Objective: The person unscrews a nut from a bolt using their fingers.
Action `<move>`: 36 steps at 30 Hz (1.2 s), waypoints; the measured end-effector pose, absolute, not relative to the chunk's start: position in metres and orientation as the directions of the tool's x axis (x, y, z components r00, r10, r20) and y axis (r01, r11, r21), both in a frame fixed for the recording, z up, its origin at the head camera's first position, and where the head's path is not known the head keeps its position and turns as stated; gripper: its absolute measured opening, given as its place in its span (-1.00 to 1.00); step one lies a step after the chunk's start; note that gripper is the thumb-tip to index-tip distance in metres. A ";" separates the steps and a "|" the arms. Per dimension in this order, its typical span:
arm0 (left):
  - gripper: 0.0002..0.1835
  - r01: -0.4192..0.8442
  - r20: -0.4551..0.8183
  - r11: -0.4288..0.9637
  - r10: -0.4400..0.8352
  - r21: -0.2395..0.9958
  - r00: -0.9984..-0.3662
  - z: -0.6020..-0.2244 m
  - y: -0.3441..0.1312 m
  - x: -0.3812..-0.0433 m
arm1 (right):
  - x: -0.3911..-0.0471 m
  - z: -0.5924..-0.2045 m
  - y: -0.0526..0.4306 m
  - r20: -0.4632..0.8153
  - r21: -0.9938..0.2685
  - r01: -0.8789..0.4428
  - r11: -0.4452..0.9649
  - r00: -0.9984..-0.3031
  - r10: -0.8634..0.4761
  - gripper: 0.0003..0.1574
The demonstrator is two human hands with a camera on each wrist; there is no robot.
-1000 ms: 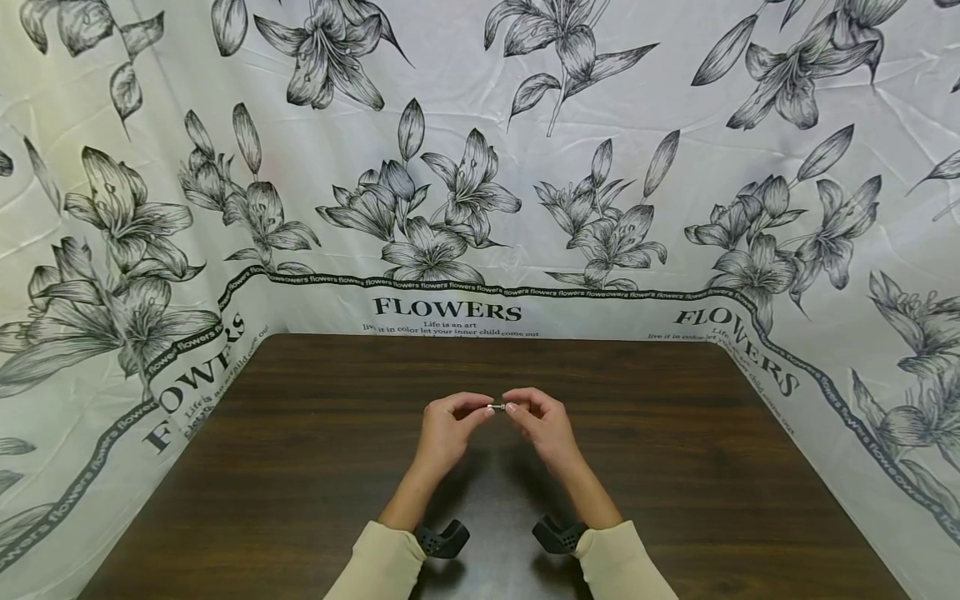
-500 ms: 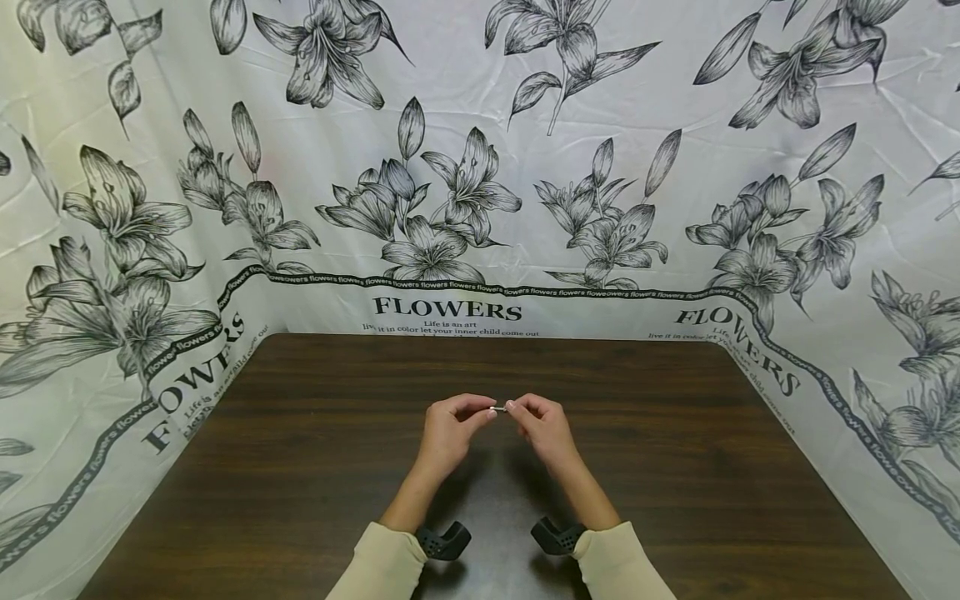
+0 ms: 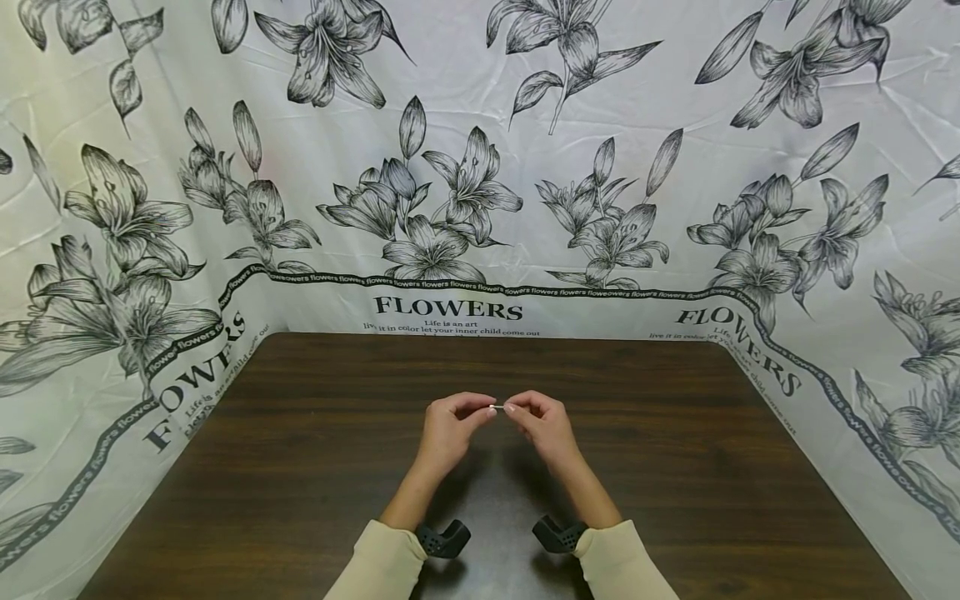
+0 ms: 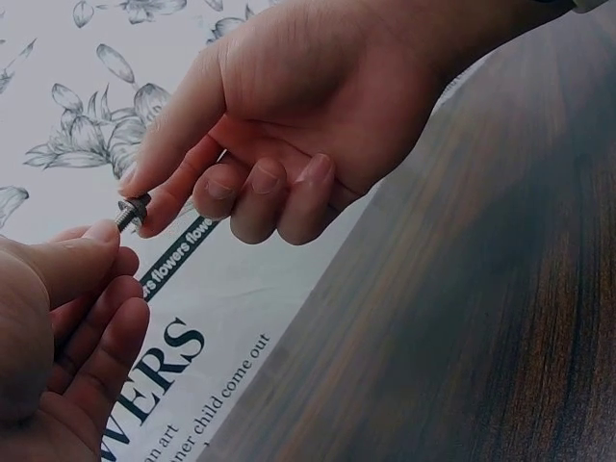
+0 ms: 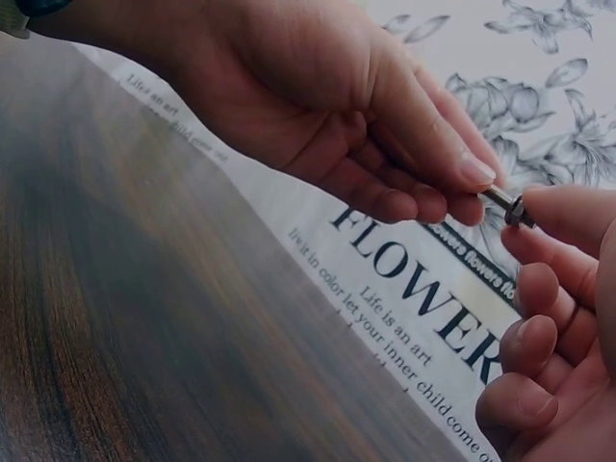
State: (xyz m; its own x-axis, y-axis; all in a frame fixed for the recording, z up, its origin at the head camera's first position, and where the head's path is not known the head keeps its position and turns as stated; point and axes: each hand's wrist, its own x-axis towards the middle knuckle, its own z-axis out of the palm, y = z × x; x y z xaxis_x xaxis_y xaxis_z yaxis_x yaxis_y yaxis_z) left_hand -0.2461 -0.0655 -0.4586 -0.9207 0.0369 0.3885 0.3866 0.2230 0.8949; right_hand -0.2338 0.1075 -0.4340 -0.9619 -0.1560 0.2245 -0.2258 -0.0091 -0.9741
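A small metal bolt [image 5: 495, 195] with a nut [image 5: 518, 211] on it is held level between the two hands above the table. My left hand [image 3: 446, 433] pinches the bolt's shaft between thumb and fingertips, hiding that end. At the other end, my right hand [image 3: 545, 429] has thumb and index finger on either side of the nut. In the left wrist view, a flat washer-like rim [image 4: 130, 209] shows on the bolt beside the right fingertips. The right hand's other fingers are curled in toward the palm.
Both hands are over a dark wood table [image 3: 322, 467]. A white curtain [image 3: 480, 83] printed with black flowers and lettering surrounds its back and sides. Each wrist carries a black camera mount, left mount [image 3: 444, 540] and right mount [image 3: 558, 535], below beige sleeves.
The right fingertips have shifted on the nut end, drawing together and down, then lifting slightly again. The left hand has stayed almost still, holding the bolt.
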 end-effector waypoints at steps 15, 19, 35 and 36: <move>-0.88 0.412 0.412 0.219 0.047 0.885 -0.910 -0.426 -0.064 -0.223 | -0.246 -0.462 0.108 0.319 -0.946 -0.302 -0.119 -0.932 -0.173 -0.82; -0.88 0.410 0.411 0.211 0.044 0.887 -0.911 -0.427 -0.064 -0.224 | -0.242 -0.456 0.106 0.300 -0.952 -0.284 -0.112 -0.938 -0.172 -0.79; -0.87 0.408 0.410 0.184 0.032 0.894 -0.912 -0.463 -0.067 -0.244 | -0.233 -0.442 0.104 0.207 -0.978 -0.203 -0.044 -0.964 -0.166 -0.78; -0.87 0.410 0.411 0.185 0.032 0.893 -0.911 -0.463 -0.067 -0.244 | -0.233 -0.443 0.104 0.213 -0.977 -0.208 -0.047 -0.962 -0.170 -0.79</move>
